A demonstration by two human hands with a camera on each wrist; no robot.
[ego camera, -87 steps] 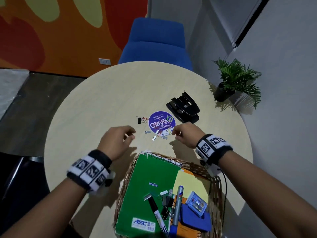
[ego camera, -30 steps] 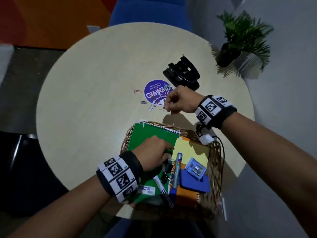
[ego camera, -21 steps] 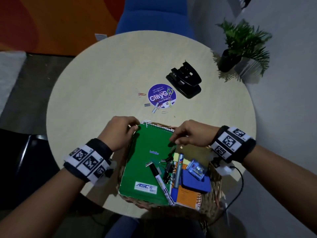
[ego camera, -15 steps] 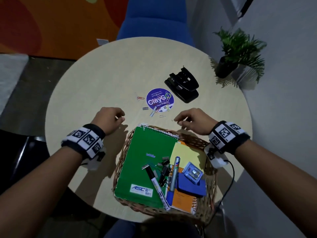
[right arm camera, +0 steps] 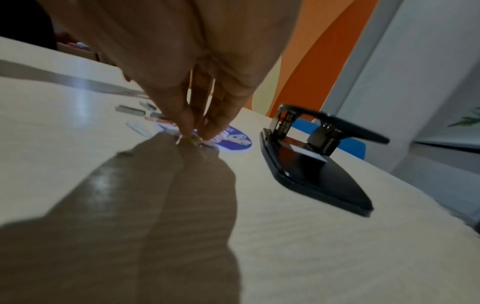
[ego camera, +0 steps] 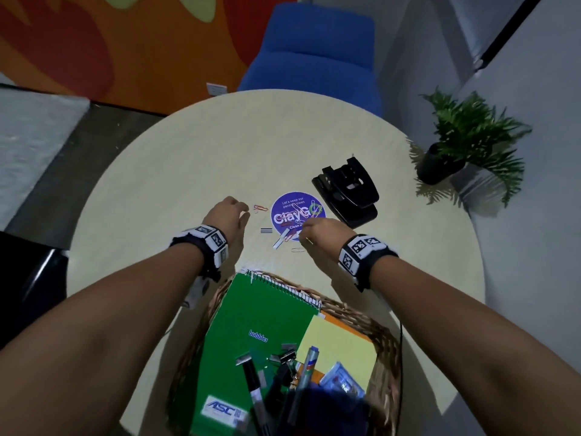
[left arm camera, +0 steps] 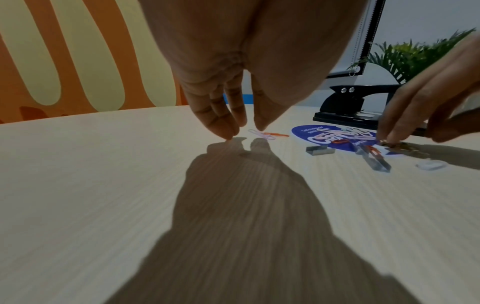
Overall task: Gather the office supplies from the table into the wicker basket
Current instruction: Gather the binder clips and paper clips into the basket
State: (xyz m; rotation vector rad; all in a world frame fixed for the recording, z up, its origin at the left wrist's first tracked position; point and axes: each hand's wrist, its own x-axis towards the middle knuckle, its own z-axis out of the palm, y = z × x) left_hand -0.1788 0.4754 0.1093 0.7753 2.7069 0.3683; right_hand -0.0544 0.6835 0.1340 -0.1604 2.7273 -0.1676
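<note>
Left hand (left arm camera: 233, 82) fingertips seemingly touch table (left arm camera: 103, 185) beside paper clips (left arm camera: 267, 134).

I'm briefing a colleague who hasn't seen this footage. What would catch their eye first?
Probably the round purple sticker mid-table on the pale round wooden table, ringed by loose coloured paper clips and strips of silver staples, with the left hand and right hand reaching down at them. Next, the black hole punch just beyond, and the brown wicker basket at the near edge holding a green spiral notebook.
</note>
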